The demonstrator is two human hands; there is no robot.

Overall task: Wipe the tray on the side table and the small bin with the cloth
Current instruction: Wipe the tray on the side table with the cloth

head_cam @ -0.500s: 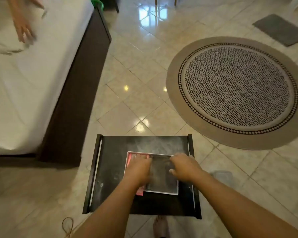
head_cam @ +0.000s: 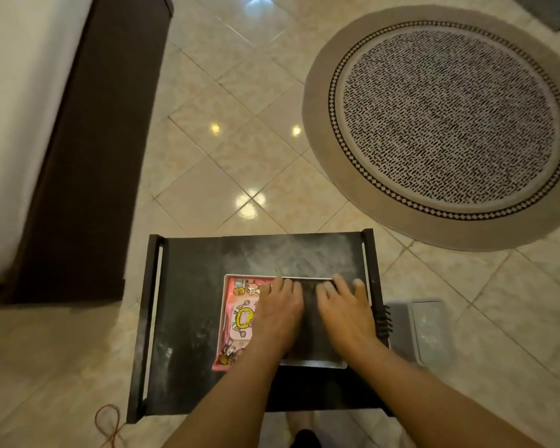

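no text, brand or number can be read anywhere. the pink packet in the tray shows only cartoon pictures. any print there is too blurred.

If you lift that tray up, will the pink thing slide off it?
Probably it could. The tray looks flat, stiff and shallow-rimmed, so it should lift in one piece without bending. The pink packet lies loose at its left end, so tilting might let it slide. Both hands, left hand and right hand, rest flat on top.
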